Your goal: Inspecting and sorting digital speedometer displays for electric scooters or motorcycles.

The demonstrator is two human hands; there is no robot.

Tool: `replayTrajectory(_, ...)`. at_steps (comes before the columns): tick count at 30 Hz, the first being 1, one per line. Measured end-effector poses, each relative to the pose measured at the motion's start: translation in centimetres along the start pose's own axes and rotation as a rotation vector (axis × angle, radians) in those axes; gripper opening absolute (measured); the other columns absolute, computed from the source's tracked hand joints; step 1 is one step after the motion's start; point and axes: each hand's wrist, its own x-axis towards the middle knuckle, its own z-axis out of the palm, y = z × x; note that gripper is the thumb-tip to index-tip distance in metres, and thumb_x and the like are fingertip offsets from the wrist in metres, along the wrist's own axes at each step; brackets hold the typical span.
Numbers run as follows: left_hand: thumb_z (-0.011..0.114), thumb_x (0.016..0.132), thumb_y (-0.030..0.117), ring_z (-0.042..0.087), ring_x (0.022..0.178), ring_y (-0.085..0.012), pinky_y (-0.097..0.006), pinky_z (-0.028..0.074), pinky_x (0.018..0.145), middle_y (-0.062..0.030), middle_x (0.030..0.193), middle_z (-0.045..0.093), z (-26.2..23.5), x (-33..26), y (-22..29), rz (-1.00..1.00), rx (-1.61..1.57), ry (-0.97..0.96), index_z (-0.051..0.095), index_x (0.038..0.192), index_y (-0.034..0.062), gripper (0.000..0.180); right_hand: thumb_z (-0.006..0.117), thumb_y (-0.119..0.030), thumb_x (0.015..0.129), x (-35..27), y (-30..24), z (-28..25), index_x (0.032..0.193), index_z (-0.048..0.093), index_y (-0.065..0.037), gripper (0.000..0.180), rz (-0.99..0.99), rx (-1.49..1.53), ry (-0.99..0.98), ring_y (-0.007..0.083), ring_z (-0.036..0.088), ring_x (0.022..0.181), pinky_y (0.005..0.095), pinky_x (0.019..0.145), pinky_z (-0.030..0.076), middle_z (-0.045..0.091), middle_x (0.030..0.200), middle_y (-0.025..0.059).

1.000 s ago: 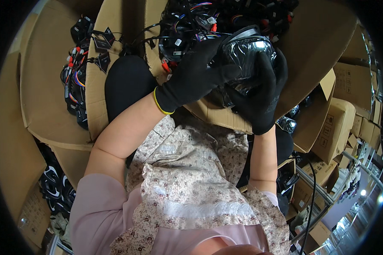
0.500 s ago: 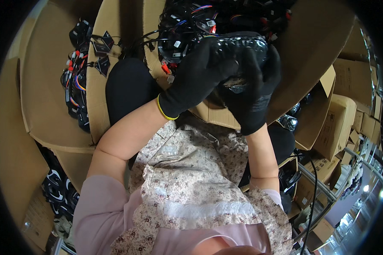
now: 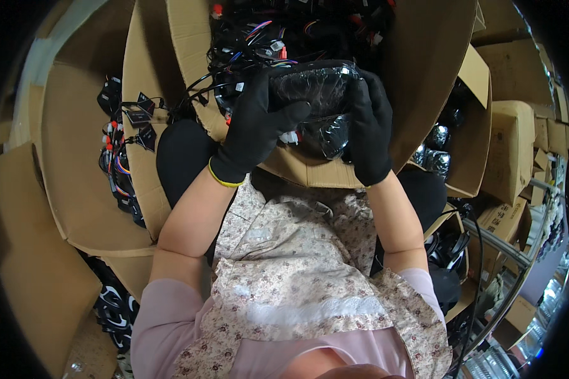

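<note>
A black object wrapped in shiny clear film (image 3: 316, 88) is held between my two gloved hands, above the front edge of an open cardboard box (image 3: 310, 174). My left hand (image 3: 251, 129), in a black glove with a yellow cuff, grips its left side with the thumb across the front. Against its right side presses my right hand (image 3: 371, 129), also black-gloved, its fingertips near the upper corner. A loose fold of film (image 3: 332, 136) hangs below. Inside the box lies a pile of black parts with coloured wires (image 3: 259, 31). What kind of device is wrapped cannot be made out.
Another cardboard box (image 3: 76, 189) on the left has black wired parts (image 3: 115, 158) inside. Film-wrapped black items (image 3: 437, 136) lie in a carton on the right. Beyond it are stacked cartons (image 3: 509, 142), a metal rail (image 3: 496, 243) and a hanging black cable (image 3: 480, 271).
My hands have drawn apart to the two sides of the wrapped object. It now shows its broad face, sits slightly lower and left, and the whole view has shifted.
</note>
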Motion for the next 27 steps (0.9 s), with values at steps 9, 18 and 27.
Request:
replayTrajectory(9, 0.079, 0.085, 0.016, 0.067, 0.101, -0.0158, -0.03, 0.055, 0.088, -0.0086, 0.11, 0.067, 0.1, 0.1, 0.2, 0.069, 0.252, -0.021, 0.06, 0.122, 0.0012, 0.044, 0.059, -0.017, 0.098, -0.4, 1.7, 0.0, 0.117, 0.06, 0.0, 0.025, -0.443, -0.475, -0.039, 0.014, 0.059, 0.101, 0.0287, 0.089, 0.048, 0.063, 0.109, 0.0077)
replayTrajectory(18, 0.081, 0.076, 0.013, 0.061, 0.115, -0.0289, -0.044, 0.041, 0.109, -0.0075, 0.114, 0.069, -1.5, 2.0, 1.5, 0.573, 0.698, -0.157, 0.071, 0.111, 0.0101, 0.037, 0.073, -0.015, 0.072, 0.5, 0.8, -0.3, 0.096, 0.066, -0.01, 0.025, -0.941, -0.767, -0.04, 0.0287, 0.06, 0.105, 0.0497, 0.107, 0.033, 0.067, 0.103, 0.0057)
replayTrajectory(27, 0.072, 0.09, 0.015, 0.06, 0.116, -0.0183, -0.034, 0.044, 0.105, -0.0063, 0.122, 0.066, -1.8, 0.9, 0.0, 0.086, 0.013, 0.058, 0.059, 0.128, 0.0038, 0.042, 0.07, -0.023, 0.09, 2.5, 1.7, 1.0, 0.126, 0.054, -0.008, 0.042, -0.487, -0.135, 0.106, 0.0226, 0.052, 0.119, 0.0353, 0.099, 0.044, 0.051, 0.135, 0.0139)
